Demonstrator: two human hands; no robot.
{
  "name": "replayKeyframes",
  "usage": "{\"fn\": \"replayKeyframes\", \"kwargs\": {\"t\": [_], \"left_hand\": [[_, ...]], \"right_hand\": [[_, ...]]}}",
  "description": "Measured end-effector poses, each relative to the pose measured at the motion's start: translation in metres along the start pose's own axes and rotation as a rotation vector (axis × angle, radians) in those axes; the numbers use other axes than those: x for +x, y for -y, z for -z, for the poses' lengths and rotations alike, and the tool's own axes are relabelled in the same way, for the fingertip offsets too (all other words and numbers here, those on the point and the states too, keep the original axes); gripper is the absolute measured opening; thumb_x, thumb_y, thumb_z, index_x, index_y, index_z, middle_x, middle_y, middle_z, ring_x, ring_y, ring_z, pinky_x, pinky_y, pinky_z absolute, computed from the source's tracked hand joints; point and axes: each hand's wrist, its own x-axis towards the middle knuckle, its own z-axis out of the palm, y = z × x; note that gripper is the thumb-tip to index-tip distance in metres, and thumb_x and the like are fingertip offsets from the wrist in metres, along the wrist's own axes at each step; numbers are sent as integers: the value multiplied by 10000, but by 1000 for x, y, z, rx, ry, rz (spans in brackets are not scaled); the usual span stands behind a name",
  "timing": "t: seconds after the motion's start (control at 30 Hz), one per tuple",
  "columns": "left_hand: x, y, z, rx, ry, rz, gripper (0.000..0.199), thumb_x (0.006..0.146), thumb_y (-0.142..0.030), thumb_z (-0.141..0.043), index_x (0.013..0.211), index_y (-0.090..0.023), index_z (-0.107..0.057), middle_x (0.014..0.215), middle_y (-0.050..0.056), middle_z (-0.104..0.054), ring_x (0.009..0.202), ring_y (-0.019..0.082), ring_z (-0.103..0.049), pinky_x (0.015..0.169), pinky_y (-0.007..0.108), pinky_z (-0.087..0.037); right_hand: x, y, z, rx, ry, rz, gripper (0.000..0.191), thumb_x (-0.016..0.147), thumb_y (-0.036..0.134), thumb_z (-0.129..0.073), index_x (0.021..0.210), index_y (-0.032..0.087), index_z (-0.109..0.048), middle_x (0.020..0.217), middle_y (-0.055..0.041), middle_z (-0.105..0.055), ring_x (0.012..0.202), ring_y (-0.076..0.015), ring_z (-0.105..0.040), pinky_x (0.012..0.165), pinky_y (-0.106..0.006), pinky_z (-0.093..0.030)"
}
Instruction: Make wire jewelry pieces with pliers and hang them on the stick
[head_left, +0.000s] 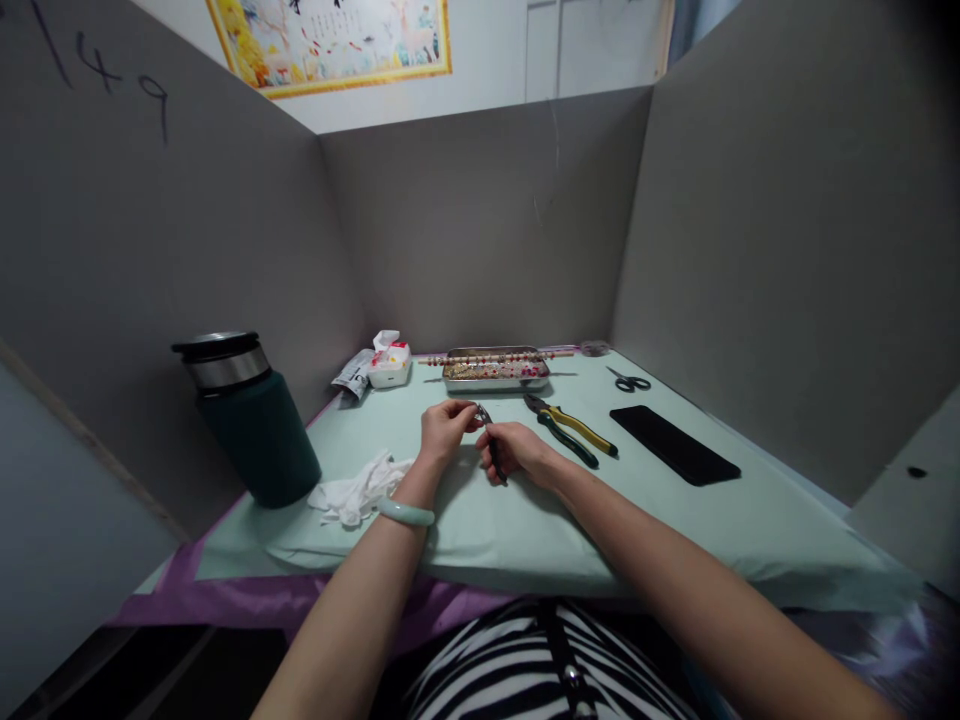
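Observation:
My right hand is closed around small dark-handled pliers, whose metal jaws point up and to the left. At those jaws the fingertips of my left hand are pinched together; whatever they hold is too small to make out. Beyond both hands lies a shallow metal tray with gold, red and pink bits in it. Thin sticks strung with small reddish beads rest across its top. To the right of my right hand are larger pliers with green and yellow handles.
A dark green flask stands at the left, beside crumpled white tissue. Further back are a tissue pack and a printed packet. Scissors and a black phone lie at right. Grey panels enclose the table.

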Motion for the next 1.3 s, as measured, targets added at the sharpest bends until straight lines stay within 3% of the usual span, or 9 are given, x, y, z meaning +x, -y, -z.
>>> {"fn": "replayKeyframes", "kwargs": {"t": [0.13,0.3,0.6,0.8,1.1,1.2,1.3], "left_hand": [[-1,1,0,95,10,-41,132,694,-232,-628,739,-128,-696,620,51,-674,563,155,-640,544,243,-500],[-2,0,-1,103,38,-76,103,690,-195,-645,755,-135,-697,670,53,-685,591,160,-656,567,243,-498],[0,-4,6,-407,24,223,258,646,-262,-737,810,-83,-651,723,92,-684,648,164,-656,662,292,-531],[2,3,8,-478,51,245,259,640,-235,-753,823,-88,-644,758,86,-681,667,148,-650,682,282,-527],[0,1,7,-497,153,268,224,662,-244,-746,793,-94,-643,794,93,-678,683,138,-639,723,293,-512],[1,2,8,-484,119,269,213,668,-221,-741,798,-90,-635,774,90,-676,667,139,-642,719,293,-516],[2,2,9,-483,56,272,202,692,-227,-719,810,-91,-627,781,90,-671,691,152,-651,681,279,-522]], "right_hand": [[-3,4,5,56,41,-71,226,819,303,-408,770,133,-549,578,-34,-559,439,-160,-543,405,-283,-425],[-6,11,14,263,185,-160,295,877,314,-353,840,113,-566,625,-54,-594,507,-165,-578,484,-296,-468],[-7,10,12,271,280,-74,333,897,326,-342,891,102,-589,730,-89,-637,600,-185,-611,559,-330,-497],[-8,11,11,176,197,-81,326,897,318,-341,822,112,-583,604,-37,-577,463,-136,-542,425,-248,-424],[-8,10,7,65,125,-63,279,866,322,-379,796,125,-564,593,-26,-560,443,-127,-513,409,-251,-404],[-6,8,8,-34,97,-22,294,850,363,-394,796,137,-574,607,-25,-561,442,-120,-488,416,-253,-389],[-2,4,12,-292,-85,92,299,837,383,-411,749,158,-586,605,-35,-565,468,-129,-481,458,-263,-369]]}}
